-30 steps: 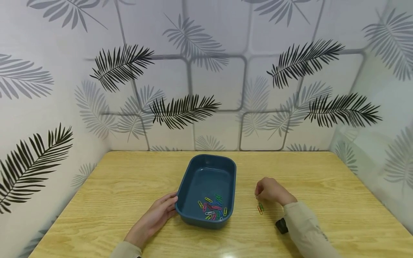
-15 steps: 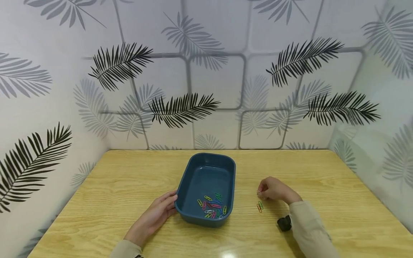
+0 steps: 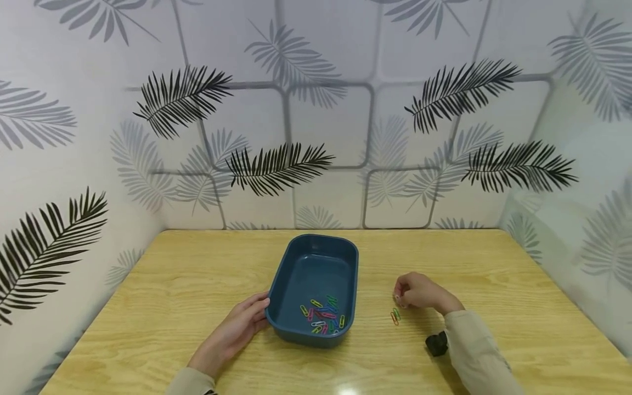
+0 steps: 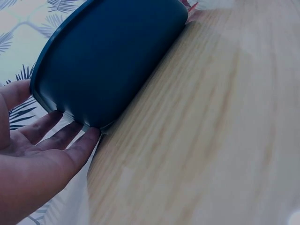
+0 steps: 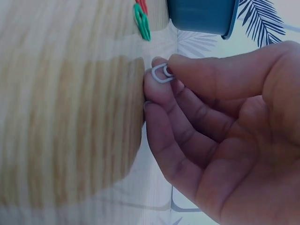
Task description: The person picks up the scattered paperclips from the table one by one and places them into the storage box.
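A dark blue plastic bin (image 3: 316, 274) stands mid-table, with several coloured paper clips (image 3: 323, 315) lying in its near end. My left hand (image 3: 236, 331) rests against the bin's left side; in the left wrist view the thumb is at the rim and the nearly straight fingers (image 4: 63, 136) touch the outer wall. To the right of the bin, my right hand (image 3: 423, 292) pinches a white paper clip (image 5: 161, 73) between thumb and forefinger, low over the tabletop, its other fingers curled. Close by on the table lie a green paper clip (image 5: 141, 22) and an orange-red paper clip (image 3: 394, 319).
The light wood table (image 3: 197, 274) meets a leaf-patterned wall covering (image 3: 328, 137) at its back edge and sides. A black device (image 3: 436, 344) sits at the right wrist, by the beige sleeve (image 3: 476, 351).
My right hand has shifted slightly right, and the white paper clip now shows in its fingertips. The left hand stays at the bin. The head view has drifted a little.
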Available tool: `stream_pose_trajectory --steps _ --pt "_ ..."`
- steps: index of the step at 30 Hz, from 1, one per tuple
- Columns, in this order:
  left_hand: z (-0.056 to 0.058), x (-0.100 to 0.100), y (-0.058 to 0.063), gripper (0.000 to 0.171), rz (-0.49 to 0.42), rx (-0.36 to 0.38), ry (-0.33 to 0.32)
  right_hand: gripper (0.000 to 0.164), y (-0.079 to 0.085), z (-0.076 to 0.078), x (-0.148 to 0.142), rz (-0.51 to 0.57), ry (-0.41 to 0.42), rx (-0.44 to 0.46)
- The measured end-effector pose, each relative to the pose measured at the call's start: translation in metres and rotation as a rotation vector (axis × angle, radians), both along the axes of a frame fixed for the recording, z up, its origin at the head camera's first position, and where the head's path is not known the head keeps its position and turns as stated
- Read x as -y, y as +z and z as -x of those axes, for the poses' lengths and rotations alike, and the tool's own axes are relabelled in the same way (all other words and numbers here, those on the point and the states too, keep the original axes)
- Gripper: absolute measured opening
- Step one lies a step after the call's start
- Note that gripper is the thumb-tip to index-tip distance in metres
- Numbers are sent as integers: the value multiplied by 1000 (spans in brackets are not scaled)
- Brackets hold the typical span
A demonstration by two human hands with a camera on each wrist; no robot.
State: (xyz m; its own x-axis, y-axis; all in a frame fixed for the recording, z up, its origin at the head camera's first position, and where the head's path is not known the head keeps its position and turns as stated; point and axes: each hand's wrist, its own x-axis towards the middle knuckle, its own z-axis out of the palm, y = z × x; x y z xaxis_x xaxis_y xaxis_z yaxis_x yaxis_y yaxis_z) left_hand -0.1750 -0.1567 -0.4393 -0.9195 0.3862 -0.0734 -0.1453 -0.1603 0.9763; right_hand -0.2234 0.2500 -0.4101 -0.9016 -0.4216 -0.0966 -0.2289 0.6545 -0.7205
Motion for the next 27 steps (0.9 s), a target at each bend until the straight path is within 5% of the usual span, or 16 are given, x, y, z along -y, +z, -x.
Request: stream_pose_trajectory --steps 20,27 --pt "3 3 -1 62 2 -8 -22 6 -4 -1 0 97 -77 6" --pt "2 3 -1 62 -3 0 -17 6 4 2 0 61 -5 16"
